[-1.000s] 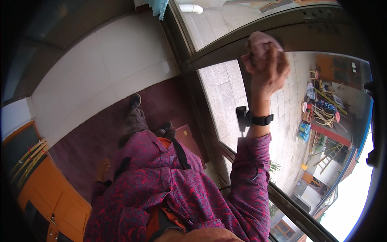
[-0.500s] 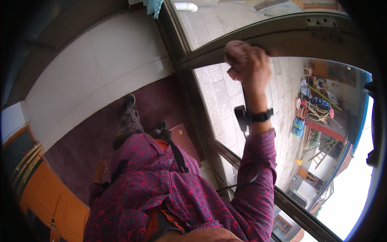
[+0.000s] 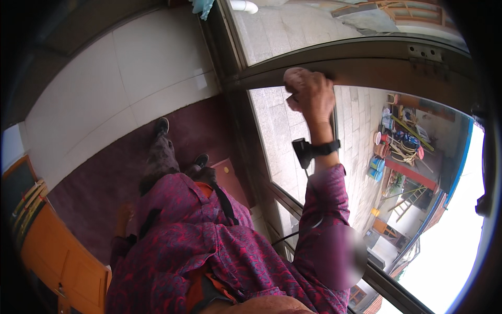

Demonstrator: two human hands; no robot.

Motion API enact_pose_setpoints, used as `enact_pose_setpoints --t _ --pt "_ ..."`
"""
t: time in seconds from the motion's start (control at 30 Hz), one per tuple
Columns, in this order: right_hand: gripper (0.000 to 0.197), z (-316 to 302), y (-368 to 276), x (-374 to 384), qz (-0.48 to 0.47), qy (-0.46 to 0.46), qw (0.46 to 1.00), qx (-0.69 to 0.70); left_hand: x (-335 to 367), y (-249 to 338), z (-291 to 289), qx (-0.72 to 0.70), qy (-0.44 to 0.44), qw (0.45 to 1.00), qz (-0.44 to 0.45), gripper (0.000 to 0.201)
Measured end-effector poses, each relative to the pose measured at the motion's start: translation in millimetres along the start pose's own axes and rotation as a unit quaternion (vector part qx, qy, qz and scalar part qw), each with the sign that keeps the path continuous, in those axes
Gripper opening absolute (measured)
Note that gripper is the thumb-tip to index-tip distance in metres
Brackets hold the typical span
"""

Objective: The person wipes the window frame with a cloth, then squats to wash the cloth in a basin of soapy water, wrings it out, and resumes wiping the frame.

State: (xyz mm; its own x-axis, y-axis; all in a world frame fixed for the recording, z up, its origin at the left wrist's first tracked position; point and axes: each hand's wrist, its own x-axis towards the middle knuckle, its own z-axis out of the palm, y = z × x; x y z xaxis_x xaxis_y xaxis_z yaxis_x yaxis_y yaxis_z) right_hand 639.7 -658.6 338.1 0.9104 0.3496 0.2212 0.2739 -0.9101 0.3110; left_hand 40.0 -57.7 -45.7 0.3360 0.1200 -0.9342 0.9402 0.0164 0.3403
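Observation:
My right hand (image 3: 317, 99) is raised at the window, its fingers closed round a crumpled pinkish cloth (image 3: 297, 78). The cloth presses against the dark metal crossbar (image 3: 366, 65) of the window frame, near the top edge of the glass pane below it. A black band with a small box (image 3: 316, 150) sits on that wrist, and a thin cable runs from it down the sleeve. Low beside my body on the left hangs my left hand (image 3: 124, 215), dim and blurred; I see nothing in it, and its fingers are not distinct.
Through the glass lies a paved yard with stacked chairs, buckets (image 3: 375, 167) and a wooden ladder (image 3: 409, 203). A pale tiled wall (image 3: 83, 78) is on the left, above the dark red floor (image 3: 99, 167). An orange wooden door (image 3: 68, 256) stands at lower left; a light-blue cloth (image 3: 202, 7) hangs up top.
My right hand with the cloth has moved slightly left and down in the picture, along the crossbar. The view has shifted a little. My left hand stays low at my side.

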Motion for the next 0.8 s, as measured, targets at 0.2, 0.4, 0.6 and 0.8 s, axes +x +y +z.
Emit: enact_pose_setpoints --t 0.2,0.4,0.6,0.8 --pt "0.034 -88 62 43 0.012 0.262 0.964 -0.046 -18 -23 -11 -0.012 0.009 1.0 0.002 0.031" --pt "0.044 9 11 34 -0.004 0.042 0.995 -0.095 8 -20 2 0.145 -0.004 0.985 0.093 0.03" --pt "0.038 -20 35 43 -0.028 0.166 0.986 0.002 -4 -18 -1 0.118 -0.01 0.987 0.111 0.029" --pt "0.036 -86 76 84 -0.035 0.319 0.934 -0.157 -25 5 -5 0.022 0.031 0.999 0.033 0.023"
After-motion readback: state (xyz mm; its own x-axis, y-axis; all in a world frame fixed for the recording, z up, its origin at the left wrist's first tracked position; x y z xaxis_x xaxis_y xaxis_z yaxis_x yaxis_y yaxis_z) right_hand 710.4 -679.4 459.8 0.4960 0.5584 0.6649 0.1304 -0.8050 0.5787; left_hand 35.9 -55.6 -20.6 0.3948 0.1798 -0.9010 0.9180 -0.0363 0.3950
